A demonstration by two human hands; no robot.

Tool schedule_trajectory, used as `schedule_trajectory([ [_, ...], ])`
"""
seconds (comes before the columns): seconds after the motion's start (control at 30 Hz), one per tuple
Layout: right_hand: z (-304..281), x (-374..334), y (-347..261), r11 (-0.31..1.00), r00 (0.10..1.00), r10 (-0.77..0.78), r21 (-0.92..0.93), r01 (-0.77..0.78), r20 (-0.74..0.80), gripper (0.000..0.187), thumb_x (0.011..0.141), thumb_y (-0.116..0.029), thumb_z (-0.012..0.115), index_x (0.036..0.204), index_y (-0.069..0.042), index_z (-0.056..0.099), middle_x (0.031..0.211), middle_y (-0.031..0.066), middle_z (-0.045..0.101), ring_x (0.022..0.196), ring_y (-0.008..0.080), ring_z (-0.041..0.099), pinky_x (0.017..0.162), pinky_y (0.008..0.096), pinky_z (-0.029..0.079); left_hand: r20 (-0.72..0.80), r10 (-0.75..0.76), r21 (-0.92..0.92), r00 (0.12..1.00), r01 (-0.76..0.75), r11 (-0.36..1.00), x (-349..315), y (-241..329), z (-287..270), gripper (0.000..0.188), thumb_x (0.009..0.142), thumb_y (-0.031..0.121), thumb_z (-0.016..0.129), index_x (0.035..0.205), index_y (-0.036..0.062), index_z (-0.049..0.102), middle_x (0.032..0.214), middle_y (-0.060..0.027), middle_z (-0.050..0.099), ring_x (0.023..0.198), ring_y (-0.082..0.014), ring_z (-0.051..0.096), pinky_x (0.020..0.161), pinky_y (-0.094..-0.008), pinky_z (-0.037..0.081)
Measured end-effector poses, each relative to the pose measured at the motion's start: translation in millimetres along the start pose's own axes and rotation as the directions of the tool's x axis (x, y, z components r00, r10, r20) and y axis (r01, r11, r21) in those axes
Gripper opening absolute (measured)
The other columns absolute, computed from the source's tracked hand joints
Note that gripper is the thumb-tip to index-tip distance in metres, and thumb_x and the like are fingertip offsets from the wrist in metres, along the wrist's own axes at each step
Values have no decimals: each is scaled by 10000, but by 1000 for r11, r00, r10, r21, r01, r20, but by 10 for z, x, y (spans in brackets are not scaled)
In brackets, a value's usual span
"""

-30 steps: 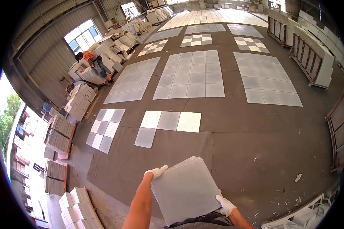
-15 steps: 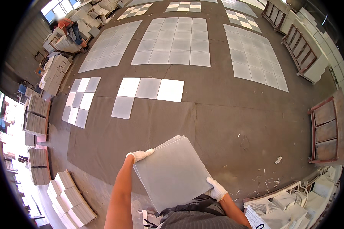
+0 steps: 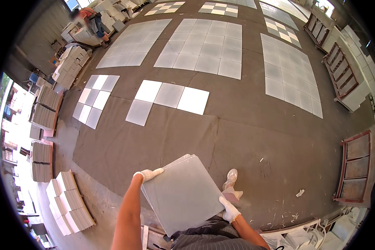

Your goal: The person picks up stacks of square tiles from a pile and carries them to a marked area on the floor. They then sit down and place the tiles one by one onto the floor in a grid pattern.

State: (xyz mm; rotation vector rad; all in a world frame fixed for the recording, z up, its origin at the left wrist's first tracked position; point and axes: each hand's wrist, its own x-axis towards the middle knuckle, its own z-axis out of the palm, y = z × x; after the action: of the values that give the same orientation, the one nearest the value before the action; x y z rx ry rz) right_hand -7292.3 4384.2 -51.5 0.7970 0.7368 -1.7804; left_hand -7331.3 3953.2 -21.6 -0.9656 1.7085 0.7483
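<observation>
In front of my body I carry a small stack of square grey tiles (image 3: pixel 185 196), slightly fanned so that the edges of lower ones show at the left. My left hand (image 3: pixel 149 175), in a white knit glove, grips the stack's far left edge. Gloved the same way, my right hand (image 3: pixel 229 210) holds its near right edge; the fingers under the tiles are hidden. On the floor ahead lies a short row of white and grey tiles (image 3: pixel 168 95), with one grey tile (image 3: pixel 138 111) set below its left end.
Large laid panels of grey tiles (image 3: pixel 204 46) and smaller checkered ones (image 3: pixel 96 98) cover parts of the brown floor sheet (image 3: pixel 175 137). Stacked tiles (image 3: pixel 68 204) line the left side. Wooden-framed crates (image 3: pixel 354 166) stand at right. A person (image 3: pixel 91 23) bends at the far left.
My view has turned and tilted a little, shifting the floor tiles in the picture. A shoe and lower leg now show beyond my right hand. Both hands keep hold of the stack.
</observation>
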Motion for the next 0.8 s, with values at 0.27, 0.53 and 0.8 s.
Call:
schedule_trajectory([
  [0.27, -627, -146, -835, 987, 996, 89, -133, -91, -16, 510, 928, -308, 599, 1377, -116, 449, 1313, 63, 539, 1174, 224, 544, 947, 448, 504, -49, -42, -92, 998, 37, 995, -424, 515, 620, 856, 840, 736, 445, 1254, 2, 598, 1289, -174, 584, 1242, -302, 507, 1058, -394, 331],
  [0.53, -1058, -491, -1573, 982, 994, 107, -160, -103, 17, 588, 917, -283, 621, 1432, -138, 378, 1365, 96, 486, 1218, 270, 509, 985, 501, 475, -67, -50, -126, 997, 41, 991, -777, 1278, 1072, 862, 835, 744, 440, 1251, 7, 602, 1302, -179, 575, 1270, -308, 482, 1082, -399, 299],
  [0.8, -1384, -481, -1818, 981, 988, 152, -120, -150, 11, 578, 896, -292, 648, 1418, -239, 406, 1317, 52, 520, 1169, 255, 531, 943, 510, 497, -33, -103, -221, 994, 94, 971, -795, 1601, 1227, 826, 839, 723, 470, 1250, 20, 608, 1293, -161, 584, 1236, -292, 511, 1056, -401, 337],
])
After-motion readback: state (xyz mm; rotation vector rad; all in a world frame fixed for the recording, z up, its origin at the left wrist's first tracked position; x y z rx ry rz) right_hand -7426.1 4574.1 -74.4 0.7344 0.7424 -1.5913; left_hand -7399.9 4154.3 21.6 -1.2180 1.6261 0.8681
